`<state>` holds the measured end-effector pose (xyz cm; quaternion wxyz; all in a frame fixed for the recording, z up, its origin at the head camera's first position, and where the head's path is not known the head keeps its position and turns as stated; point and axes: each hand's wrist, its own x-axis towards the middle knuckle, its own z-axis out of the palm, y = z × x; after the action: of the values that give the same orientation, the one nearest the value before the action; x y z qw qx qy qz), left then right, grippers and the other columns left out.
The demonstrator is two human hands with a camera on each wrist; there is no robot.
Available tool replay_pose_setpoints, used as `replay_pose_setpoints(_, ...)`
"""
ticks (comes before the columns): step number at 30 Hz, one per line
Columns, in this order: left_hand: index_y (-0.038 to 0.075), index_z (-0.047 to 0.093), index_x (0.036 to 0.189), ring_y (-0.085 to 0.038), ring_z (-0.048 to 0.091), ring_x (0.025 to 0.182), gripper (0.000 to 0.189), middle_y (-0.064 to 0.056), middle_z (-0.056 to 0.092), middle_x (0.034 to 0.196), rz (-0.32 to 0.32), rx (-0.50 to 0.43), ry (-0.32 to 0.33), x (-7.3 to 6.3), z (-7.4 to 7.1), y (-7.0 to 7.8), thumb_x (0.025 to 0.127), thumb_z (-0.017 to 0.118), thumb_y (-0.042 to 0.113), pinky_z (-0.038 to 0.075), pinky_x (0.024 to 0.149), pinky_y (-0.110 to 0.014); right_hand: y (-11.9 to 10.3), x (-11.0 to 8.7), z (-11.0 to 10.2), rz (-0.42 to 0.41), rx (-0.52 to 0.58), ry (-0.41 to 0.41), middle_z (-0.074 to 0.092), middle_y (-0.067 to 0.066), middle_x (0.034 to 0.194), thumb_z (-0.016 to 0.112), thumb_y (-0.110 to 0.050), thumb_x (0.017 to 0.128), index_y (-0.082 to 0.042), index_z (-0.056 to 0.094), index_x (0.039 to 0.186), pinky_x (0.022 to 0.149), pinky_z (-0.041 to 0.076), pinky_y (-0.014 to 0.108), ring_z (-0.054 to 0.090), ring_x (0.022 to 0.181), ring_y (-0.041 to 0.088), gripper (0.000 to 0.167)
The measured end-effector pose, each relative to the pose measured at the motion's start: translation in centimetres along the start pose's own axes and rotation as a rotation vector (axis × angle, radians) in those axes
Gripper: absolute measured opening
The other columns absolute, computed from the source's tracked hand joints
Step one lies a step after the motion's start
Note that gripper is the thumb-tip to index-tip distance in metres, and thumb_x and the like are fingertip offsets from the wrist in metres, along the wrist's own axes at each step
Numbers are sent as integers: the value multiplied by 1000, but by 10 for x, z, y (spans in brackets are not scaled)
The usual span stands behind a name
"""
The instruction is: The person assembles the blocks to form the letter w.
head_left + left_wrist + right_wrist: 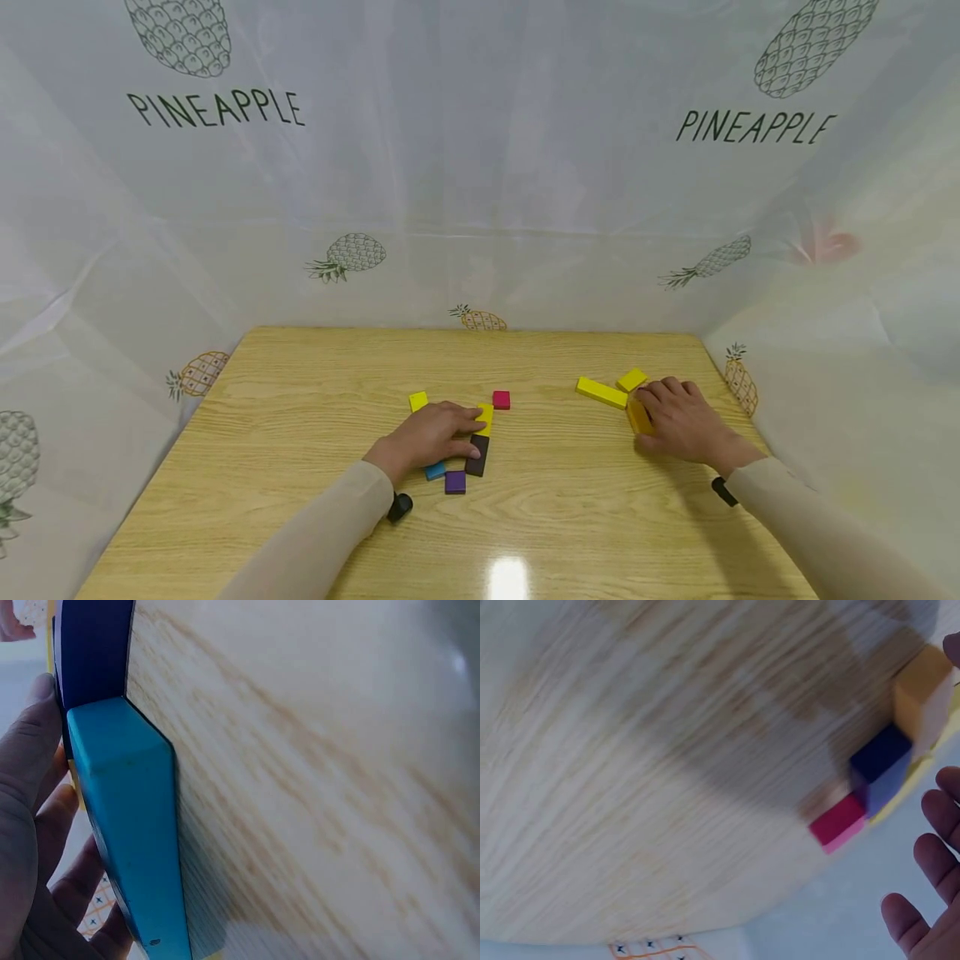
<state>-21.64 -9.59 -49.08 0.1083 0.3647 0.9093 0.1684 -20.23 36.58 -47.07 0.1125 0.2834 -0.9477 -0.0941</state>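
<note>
In the head view my left hand [435, 432] reaches over a cluster of blocks, its fingertips touching a yellow block [486, 418] and its thumb on a black block [477, 456]. Below the palm show a blue block [435, 472] and a purple block [455, 482]; the left wrist view has the long blue block [135, 825] up close. To the right, my right hand [681, 422] touches an orange block [640, 415] beside two yellow blocks [602, 392]. In the right wrist view, a dark blue block [881, 765] and a pink block [838, 823] line up with the orange one.
A pink-red block [501, 400] lies just beyond the left cluster. Another yellow block [417, 401] peeks out behind the left hand. The wooden table [322, 367] meets a pineapple-printed plastic sheet [480, 167] at its back and sides.
</note>
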Motion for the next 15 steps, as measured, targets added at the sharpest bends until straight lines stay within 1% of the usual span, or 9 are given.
replay_pose_setpoints(4, 21, 61, 151, -30, 47, 149, 56, 1, 50, 163, -4, -8, -2, -1, -1, 1, 102, 67, 47, 40, 123, -48, 4, -3, 6, 19, 30, -32, 64, 14, 125, 76, -48, 89, -5, 65, 134, 89, 48, 60, 56, 113, 38, 63)
replay_pose_setpoints(10, 20, 62, 150, -30, 47, 149, 56, 0, 50, 162, -4, -22, -3, -1, -2, 1, 101, 68, 47, 40, 123, -48, 8, -4, 10, 23, 61, -59, 63, 14, 125, 74, -45, 89, -5, 65, 136, 90, 47, 60, 55, 113, 38, 62)
replay_pose_setpoints(15, 20, 62, 150, -30, 47, 149, 56, 0, 50, 162, -6, -21, -4, -1, -2, 1, 101, 68, 47, 40, 123, -48, 9, -3, 11, 38, 86, -98, 63, 15, 131, 72, -43, 90, -7, 64, 140, 94, 46, 62, 54, 117, 39, 62)
